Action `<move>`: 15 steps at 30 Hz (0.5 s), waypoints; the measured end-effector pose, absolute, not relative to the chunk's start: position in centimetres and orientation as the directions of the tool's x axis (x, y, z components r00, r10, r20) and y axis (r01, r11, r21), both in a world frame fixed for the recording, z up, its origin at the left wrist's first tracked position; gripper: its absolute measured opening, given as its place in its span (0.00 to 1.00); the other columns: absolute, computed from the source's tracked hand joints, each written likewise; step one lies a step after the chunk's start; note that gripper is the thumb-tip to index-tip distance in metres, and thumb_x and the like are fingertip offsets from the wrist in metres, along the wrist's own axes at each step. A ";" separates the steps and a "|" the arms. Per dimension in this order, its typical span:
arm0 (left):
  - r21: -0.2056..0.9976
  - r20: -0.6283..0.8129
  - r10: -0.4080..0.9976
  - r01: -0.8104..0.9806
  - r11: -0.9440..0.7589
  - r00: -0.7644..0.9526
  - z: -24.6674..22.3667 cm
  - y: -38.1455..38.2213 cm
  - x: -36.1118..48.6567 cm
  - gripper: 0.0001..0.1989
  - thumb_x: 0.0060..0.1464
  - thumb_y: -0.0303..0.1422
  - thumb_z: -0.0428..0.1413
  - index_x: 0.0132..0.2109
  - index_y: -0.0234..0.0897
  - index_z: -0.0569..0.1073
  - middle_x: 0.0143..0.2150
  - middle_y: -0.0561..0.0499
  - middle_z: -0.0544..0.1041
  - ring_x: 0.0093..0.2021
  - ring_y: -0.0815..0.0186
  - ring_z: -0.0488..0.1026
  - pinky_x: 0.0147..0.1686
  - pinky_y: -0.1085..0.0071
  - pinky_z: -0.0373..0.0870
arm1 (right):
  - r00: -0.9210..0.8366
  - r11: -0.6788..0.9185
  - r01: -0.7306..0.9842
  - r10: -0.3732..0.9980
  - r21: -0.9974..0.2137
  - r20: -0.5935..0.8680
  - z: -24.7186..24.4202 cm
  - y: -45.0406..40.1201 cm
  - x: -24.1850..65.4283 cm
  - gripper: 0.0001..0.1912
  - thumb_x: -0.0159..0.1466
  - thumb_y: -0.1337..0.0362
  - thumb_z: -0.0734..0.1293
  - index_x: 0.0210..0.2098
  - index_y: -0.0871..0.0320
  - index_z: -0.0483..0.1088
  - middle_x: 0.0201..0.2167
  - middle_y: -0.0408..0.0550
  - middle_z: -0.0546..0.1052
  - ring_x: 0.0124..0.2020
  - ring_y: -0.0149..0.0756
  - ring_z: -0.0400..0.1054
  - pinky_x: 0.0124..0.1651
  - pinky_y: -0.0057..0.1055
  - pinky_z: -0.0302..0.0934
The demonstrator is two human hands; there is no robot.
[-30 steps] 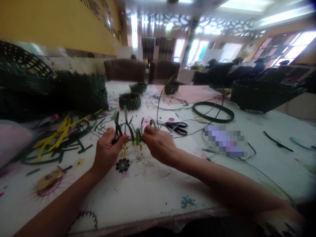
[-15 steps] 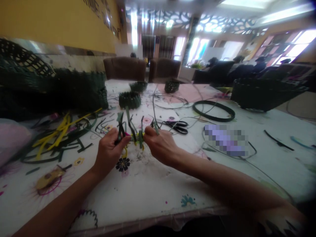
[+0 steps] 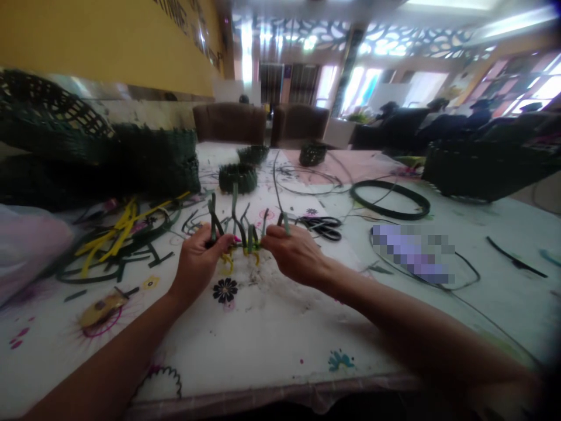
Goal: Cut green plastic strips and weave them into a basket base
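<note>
A small woven piece [image 3: 250, 245] of green strips with yellow ends hangs between my two hands above the table. Several green strips stand up from it. My left hand [image 3: 199, 257] is closed on its left end, thumb pressed against the strips. On the right end, my right hand [image 3: 293, 251] is closed, its fingers curled around the green strips, with the fingertips partly hidden. Black-handled scissors [image 3: 326, 228] lie just beyond my right hand.
Yellow strips [image 3: 118, 234] and green scraps lie at the left, near a brown tool [image 3: 103, 310]. Small green baskets [image 3: 237, 178] stand behind the hands. A green ring [image 3: 390, 200] and a large dark basket [image 3: 486, 169] are at the right, with loose strips around.
The whole view has shifted slightly, so things appear farther right. Both hands keep their hold; the strips between them have changed position a little.
</note>
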State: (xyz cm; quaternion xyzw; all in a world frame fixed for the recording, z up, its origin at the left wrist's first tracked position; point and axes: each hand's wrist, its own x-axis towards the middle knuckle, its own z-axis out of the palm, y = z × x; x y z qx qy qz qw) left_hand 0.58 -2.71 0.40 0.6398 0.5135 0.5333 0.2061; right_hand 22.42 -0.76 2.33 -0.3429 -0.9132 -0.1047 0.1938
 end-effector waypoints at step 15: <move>0.813 0.546 0.836 0.277 -0.512 -0.058 1.1 -2.1 -0.3 0.05 0.55 0.34 0.61 0.37 0.37 0.78 0.37 0.53 0.72 0.24 0.75 0.71 0.27 0.74 0.71 | -0.648 0.740 0.604 0.672 -0.294 0.359 4.8 1.2 23.3 0.11 0.69 0.73 0.62 0.29 0.63 0.70 0.33 0.46 0.71 0.29 0.25 0.61 0.33 0.26 0.51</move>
